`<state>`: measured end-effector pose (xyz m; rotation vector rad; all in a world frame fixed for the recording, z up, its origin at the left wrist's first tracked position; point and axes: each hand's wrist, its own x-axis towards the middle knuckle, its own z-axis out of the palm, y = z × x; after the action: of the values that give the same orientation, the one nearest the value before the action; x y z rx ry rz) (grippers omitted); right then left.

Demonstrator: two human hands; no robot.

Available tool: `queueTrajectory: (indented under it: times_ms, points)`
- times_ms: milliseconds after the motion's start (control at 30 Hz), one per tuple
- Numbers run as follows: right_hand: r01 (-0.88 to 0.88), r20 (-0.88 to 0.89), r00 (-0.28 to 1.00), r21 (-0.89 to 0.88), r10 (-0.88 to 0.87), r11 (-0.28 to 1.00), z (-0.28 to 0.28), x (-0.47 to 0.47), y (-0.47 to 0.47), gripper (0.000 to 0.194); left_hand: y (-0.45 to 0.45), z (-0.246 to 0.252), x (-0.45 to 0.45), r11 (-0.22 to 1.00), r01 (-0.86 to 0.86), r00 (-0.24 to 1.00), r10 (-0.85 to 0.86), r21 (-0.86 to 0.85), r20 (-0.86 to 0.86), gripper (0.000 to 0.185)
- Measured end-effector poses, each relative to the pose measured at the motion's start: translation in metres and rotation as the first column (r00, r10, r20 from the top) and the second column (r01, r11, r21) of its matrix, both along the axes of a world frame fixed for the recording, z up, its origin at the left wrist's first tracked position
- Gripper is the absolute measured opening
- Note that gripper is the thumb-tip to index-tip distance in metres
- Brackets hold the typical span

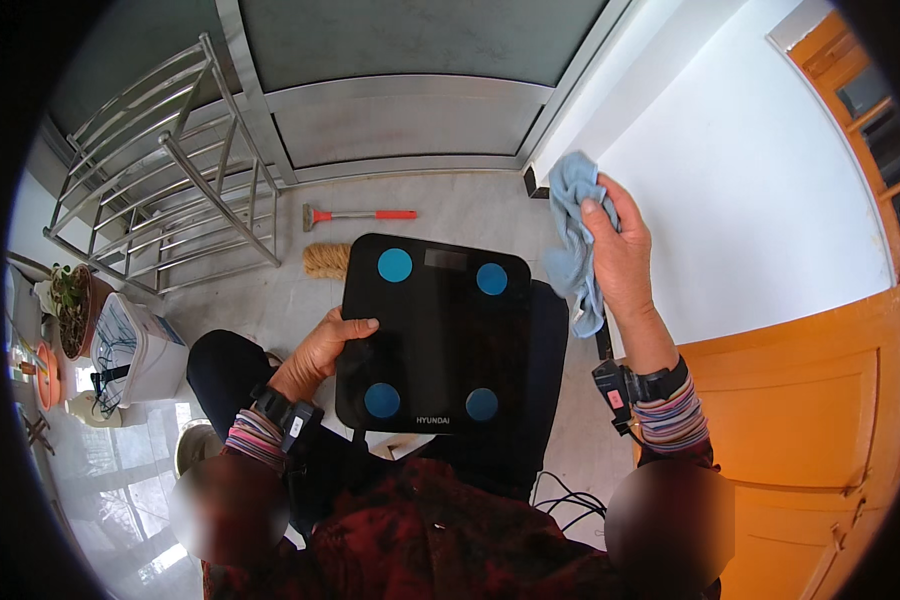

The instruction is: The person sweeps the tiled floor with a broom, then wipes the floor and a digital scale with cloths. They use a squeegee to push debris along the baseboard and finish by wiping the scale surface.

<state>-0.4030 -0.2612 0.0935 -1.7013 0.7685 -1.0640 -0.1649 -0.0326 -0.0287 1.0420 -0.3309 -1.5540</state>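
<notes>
A black Hyundai bathroom scale (435,337) with blue round pads near its corners is held above my lap, its top facing me. My left hand (322,345) grips its left edge, the thumb on top and the fingers hidden behind. Off to the right of the scale, my right hand (621,251) pinches a crumpled light-blue cloth (570,232), which hangs down apart from the scale. Both wrists wear black strapped devices.
A scraper with a red handle (395,214) and a coiled fibre brush or rope (325,260) lie on the tiled floor. At left stand a metal rack (221,196), a potted plant (67,289) and a white bin (150,352). Black cables (572,499) lie at lower right, near an orange door (787,405).
</notes>
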Motion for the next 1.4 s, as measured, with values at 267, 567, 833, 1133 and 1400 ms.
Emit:
queueTrajectory:
  times_ms: [267,567,833,1133,1400]
  points:
    - [-0.193,-0.612,0.766,-0.513,-0.198,0.836,-0.055,0.013,0.033,0.032,0.0,0.005,0.0,0.999,-0.016,1.0,0.015,-0.036,-0.005,0.04]
    - [-0.339,-0.635,0.739,-0.638,-0.225,0.691,-0.105,-0.03,0.07,0.035,-0.001,-0.002,-0.001,0.999,-0.037,0.999,0.037,-0.024,-0.004,0.035]
    - [-0.467,-0.676,0.726,-0.62,-0.126,0.631,-0.103,-0.073,0.139,0.022,0.0,0.0,0.005,1.0,-0.011,1.0,0.011,-0.022,-0.016,0.037]
    - [-0.238,-0.589,0.75,-0.666,-0.302,0.707,-0.096,-0.002,0.045,0.015,0.0,0.006,0.002,0.995,-0.02,1.0,0.019,-0.1,-0.018,0.039]
    - [-0.25,-0.601,0.722,-0.688,-0.343,0.681,-0.097,-0.021,0.071,0.011,0.0,0.002,0.003,0.997,0.022,0.998,-0.017,-0.08,0.065,0.038]
